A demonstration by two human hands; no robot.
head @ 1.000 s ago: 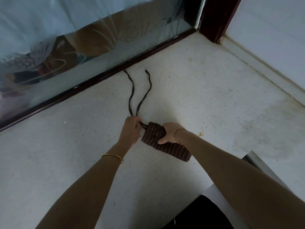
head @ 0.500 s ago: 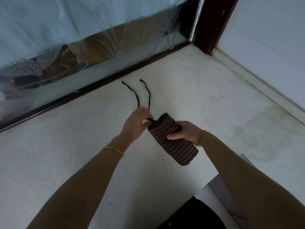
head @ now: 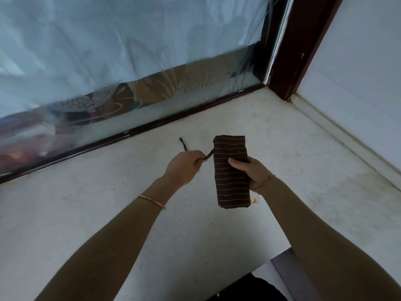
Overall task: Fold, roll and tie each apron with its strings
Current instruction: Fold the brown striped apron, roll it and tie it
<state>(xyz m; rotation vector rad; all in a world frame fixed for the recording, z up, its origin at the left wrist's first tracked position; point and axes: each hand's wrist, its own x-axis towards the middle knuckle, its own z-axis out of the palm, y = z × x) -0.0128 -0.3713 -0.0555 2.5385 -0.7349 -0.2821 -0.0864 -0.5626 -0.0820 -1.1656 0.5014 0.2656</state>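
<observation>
From the head camera, the rolled striped apron (head: 231, 181) is in front of the person, lying lengthways away from them over the pale floor (head: 108, 213); I cannot tell whether it touches the floor. The right hand (head: 253, 170) has its grip wrapped round the roll's middle. The left hand (head: 184, 166), just beside it, has its grip closed on the strings (head: 208, 156), one loose end poking out towards the glass panel (head: 130, 83). A gold bangle (head: 152, 202) sits on the left wrist.
</observation>
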